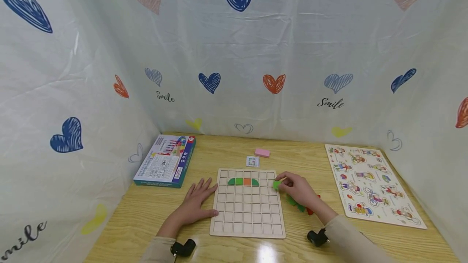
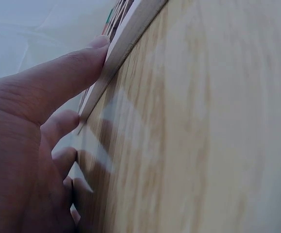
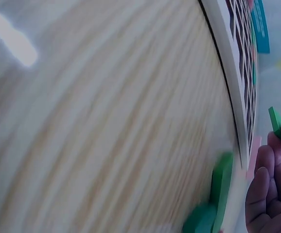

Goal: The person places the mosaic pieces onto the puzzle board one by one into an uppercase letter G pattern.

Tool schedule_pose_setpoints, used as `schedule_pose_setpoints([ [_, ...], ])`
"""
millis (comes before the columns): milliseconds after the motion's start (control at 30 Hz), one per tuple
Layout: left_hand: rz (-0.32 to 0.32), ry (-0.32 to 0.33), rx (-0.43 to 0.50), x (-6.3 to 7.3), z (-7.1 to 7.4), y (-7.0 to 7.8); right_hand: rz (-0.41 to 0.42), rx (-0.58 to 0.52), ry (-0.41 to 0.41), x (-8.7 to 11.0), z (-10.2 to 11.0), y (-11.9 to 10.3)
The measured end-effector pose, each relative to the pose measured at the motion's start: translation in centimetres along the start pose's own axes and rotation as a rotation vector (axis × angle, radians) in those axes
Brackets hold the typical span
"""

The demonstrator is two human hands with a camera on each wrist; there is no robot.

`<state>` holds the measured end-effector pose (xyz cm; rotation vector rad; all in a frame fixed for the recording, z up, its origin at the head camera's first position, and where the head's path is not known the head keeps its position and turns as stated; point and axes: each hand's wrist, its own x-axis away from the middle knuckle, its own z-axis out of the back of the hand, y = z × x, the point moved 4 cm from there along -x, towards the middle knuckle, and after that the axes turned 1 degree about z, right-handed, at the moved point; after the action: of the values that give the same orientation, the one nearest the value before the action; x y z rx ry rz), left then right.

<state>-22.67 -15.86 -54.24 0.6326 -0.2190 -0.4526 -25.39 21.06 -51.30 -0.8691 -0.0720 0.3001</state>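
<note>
A square wooden grid board [image 1: 247, 206] lies in the middle of the table. In its second row sit a dark green curved piece [image 1: 231, 182], a light green square [image 1: 239, 181], an orange square [image 1: 247, 182] and another dark green curved piece [image 1: 255, 182]. My left hand [image 1: 195, 204] rests at the board's left side, fingers spread and thumb touching the edge [image 2: 126, 41]. Just off the board's upper right edge, my right hand [image 1: 295, 188] pinches a light green piece [image 1: 276, 184] between thumb and fingers. Green pieces [image 1: 296, 203] and red ones lie partly hidden under the right forearm.
Behind the board are a small pattern card [image 1: 252, 161] and a pink block [image 1: 262, 153]. A boxed set [image 1: 164, 160] lies at the back left. At the right is a picture puzzle board [image 1: 373, 186]. A heart-printed curtain [image 1: 245, 52] surrounds the table.
</note>
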Motion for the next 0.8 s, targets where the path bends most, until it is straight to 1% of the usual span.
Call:
schedule_pose_setpoints([
  [233, -0.004, 0.002, -0.001, 0.0, 0.0, 0.0, -0.010, -0.027, -0.039, -1.6, -3.4, -2.7],
  [300, -0.005, 0.002, 0.003, 0.0, 0.0, 0.0, 0.011, -0.033, -0.046, -2.0, -4.2, -3.4],
  [433, -0.004, 0.004, 0.004, 0.0, 0.0, 0.0, 0.085, -0.027, -0.062, -2.9, -5.9, -4.6],
  [533, -0.004, 0.004, 0.001, 0.0, 0.0, 0.1, 0.115, -0.023, -0.071, -3.4, -6.9, -5.3],
  [800, 0.004, 0.004, 0.001, 0.0, 0.0, 0.2, 0.121, -0.027, -0.094, -4.6, -8.8, -7.0],
])
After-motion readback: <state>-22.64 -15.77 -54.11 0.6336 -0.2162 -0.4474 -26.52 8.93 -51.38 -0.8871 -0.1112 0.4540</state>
